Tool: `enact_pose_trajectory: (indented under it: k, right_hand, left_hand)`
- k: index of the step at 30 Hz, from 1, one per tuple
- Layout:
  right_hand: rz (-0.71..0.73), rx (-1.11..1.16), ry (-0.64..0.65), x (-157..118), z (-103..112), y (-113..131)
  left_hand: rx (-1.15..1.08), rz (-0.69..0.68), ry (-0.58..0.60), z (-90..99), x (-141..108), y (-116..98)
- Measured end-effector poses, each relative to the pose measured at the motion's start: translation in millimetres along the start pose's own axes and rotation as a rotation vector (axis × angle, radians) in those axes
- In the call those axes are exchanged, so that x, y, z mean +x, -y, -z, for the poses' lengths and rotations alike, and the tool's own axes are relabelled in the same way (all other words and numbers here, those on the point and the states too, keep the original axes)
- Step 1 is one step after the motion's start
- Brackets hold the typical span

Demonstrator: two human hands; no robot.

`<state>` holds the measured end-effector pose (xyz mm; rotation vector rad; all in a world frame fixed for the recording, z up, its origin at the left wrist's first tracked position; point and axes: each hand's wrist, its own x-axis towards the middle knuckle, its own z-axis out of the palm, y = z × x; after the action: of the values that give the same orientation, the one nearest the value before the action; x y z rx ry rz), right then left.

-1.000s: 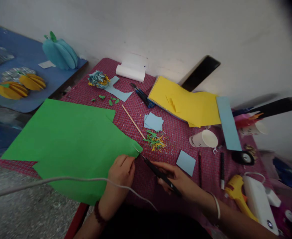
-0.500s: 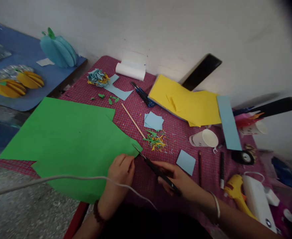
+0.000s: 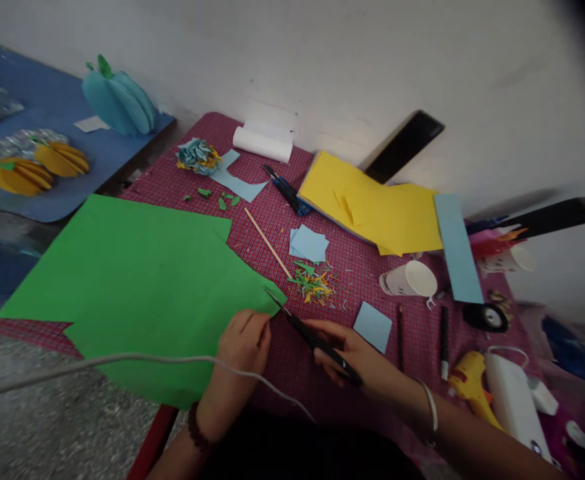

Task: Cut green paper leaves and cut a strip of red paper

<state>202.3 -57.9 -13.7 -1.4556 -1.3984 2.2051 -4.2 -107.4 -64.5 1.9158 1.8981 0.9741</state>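
Green paper point(image 3: 157, 273) gripped by left hand point(image 3: 244, 343), right hand point(image 3: 362, 357) clasping scissors point(image 3: 305, 330), one blade hidden

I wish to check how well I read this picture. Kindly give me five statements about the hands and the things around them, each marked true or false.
1. The right hand holds black-handled scissors. True.
2. The left hand is on a yellow sheet. False: it is on the green sheet.
3. A thin wooden stick lies on the checked cloth. True.
4. The glue gun is blue. False: it is yellow.
5. A turquoise paper pumpkin stands on the blue table. True.
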Motion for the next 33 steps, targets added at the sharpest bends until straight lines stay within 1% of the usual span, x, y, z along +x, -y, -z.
enact_pose_trajectory:
  k: [3, 7, 10, 14, 17, 21, 23, 28, 33]
  right_hand:
    - [-0.007, -0.006, 0.006, 0.8, 1.7, -3.7]
    - [-0.007, -0.011, 0.004, 1.6, 0.9, -3.7]
    - [-0.019, 0.023, 0.008, 1.5, 0.2, 0.5]
    - [-0.024, 0.111, 0.082, -9.1, 7.6, 4.9]
    - [0.002, 0.048, 0.149, -25.5, 16.7, 4.4]
    - [-0.054, -0.017, 0.150, -39.8, 19.3, -0.4]
    - [-0.070, -0.019, 0.137, -38.5, 15.7, -4.0]
    - [-0.047, 0.047, 0.078, -23.8, 5.6, -12.2]
    - [-0.056, 0.064, 0.060, -17.9, 1.6, -13.8]
  left_hand:
    - [0.026, 0.026, 0.024, 4.1, -2.5, -2.4]
    - [0.128, 0.096, 0.090, 16.8, -8.6, -5.6]
    - [0.164, 0.099, 0.094, 21.8, -12.1, -4.2]
    - [0.167, 0.062, 0.047, 18.6, -12.6, -0.8]
    - [0.162, 0.048, 0.026, 15.1, -11.6, -0.3]
    - [0.145, 0.034, 0.015, 11.9, -9.9, -1.9]
    - [0.145, 0.023, 0.017, 10.6, -9.0, -2.4]
    - [0.140, -0.019, 0.006, 9.8, -8.0, -2.1]
    - [0.138, -0.023, 0.012, 10.5, -8.2, -1.9]
